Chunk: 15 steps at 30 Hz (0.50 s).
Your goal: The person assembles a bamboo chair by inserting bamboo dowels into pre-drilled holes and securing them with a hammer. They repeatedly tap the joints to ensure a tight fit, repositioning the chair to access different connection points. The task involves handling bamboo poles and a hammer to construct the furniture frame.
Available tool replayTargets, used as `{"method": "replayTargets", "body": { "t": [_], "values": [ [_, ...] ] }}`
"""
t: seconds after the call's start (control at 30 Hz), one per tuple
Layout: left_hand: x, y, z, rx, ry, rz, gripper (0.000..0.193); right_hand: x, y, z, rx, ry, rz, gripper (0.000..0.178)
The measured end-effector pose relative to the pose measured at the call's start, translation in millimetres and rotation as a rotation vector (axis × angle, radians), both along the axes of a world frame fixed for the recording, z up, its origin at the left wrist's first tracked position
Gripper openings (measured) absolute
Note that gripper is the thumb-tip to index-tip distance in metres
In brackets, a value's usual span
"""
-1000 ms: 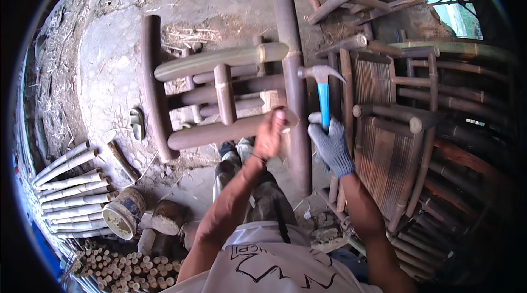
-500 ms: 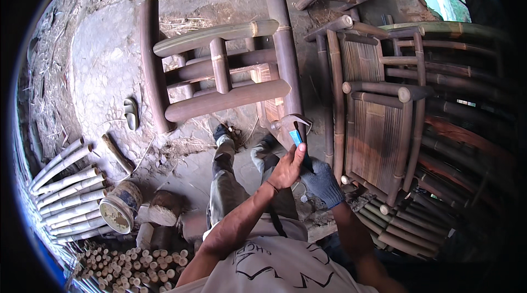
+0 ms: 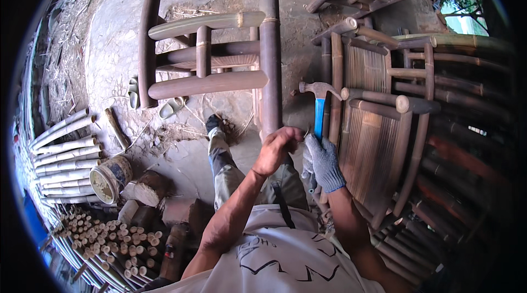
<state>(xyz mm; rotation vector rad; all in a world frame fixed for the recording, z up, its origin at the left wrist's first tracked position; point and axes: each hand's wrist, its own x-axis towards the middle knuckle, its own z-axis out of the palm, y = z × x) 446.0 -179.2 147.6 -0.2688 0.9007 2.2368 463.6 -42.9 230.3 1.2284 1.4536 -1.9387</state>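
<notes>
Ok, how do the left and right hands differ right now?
The left hand is bare; the right hand wears a grey knitted glove. The right hand grips a blue-handled hammer; the left hand is off it. Both are held close together, near the handle.

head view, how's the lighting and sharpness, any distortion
Head view overall: strong fisheye bending inside a black surround; head view, right side: the stacked bamboo poles sink into deep shadow, while the opening at upper right glares pale; head view, middle: the hammer reads fairly crisp, the left hand slightly softer.
</notes>
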Motion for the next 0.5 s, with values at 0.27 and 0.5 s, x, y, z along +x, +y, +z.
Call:
{"method": "replayTargets", "body": {
  "t": [0.27, 0.5],
  "values": [
    [9.8, 71.9, 17.8, -0.418, -0.084, 0.372, 0.017, -17.7, 31.6, -36.9, -0.003, -0.019, -0.105, 0.031],
    [-50.8, 25.7, -99.4, -1.278, 0.455, 0.457, 0.02, -39.0, 53.8, -98.3, 0.193, 0.112, 0.134, 0.023]
  ]
}}
